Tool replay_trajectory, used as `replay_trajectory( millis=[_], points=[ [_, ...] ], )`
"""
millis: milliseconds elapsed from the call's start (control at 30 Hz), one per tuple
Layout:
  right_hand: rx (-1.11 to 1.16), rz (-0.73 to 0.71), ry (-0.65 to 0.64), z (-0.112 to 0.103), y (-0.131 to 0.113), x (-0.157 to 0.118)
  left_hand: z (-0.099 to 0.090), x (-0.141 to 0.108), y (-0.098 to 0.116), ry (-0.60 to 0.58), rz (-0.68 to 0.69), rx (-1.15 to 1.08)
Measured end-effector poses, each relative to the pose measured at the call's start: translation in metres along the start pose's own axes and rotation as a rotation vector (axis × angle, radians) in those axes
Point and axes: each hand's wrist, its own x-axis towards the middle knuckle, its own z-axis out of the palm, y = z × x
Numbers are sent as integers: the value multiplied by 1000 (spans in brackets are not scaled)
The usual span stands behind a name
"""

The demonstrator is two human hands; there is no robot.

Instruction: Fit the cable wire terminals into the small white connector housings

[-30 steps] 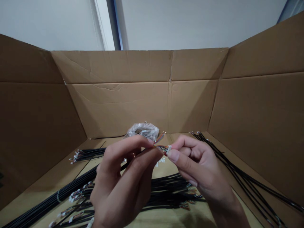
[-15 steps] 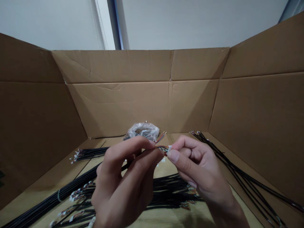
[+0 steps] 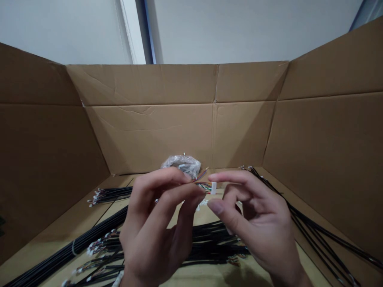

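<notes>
Left hand (image 3: 155, 227) pinches multicoloured wires (image 3: 205, 184) ending in white connector (image 3: 213, 188); right hand (image 3: 263, 219) near connector, thumb and forefinger parted; black cables (image 3: 209, 243) below.

Left hand (image 3: 152, 239) pinches, right hand (image 3: 263, 217) holding thumb and forefinger apart

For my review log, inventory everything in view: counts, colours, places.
connector: one, white, between the hands
wires: several, multicoloured, at the left fingertips
plastic bag: one, clear, far centre
tied cable bundle: one, black, lower left
other cables: too many to count, black, below the hands, left and right
cardboard panels: three, brown, left, back, right
work surface: one, tan, beneath
wall: one, pale, beyond
left hand: one, bare, centre-left, pinching wires
right hand: one, bare, centre-right, open
</notes>
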Motion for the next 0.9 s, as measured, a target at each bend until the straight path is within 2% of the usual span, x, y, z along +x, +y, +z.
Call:
replay_trajectory(
  millis=[167, 300, 400, 633, 733, 900],
  points=[
    [-261, -261, 69, 0, 6, -1, -3, -1, -4, -59, -18, -43],
    [-387, -361, 86, -1, 8, 2, -1, -1, -5, -24, -24, -16],
    [-420, -398, 89, -3, 7, 2, 0, -2, -4, -21, -33, -16],
    [-445, -433, 86, -5, 6, 2, 1, -7, -8, 2, -162, -196],
    [-466, -431, 90, -5, 7, 4, 3, -7, -9, -3, -152, -206],
    [-474, -421, 85, -6, 8, 3, -1, -6, -7, -99, -123, -217]
  ],
)
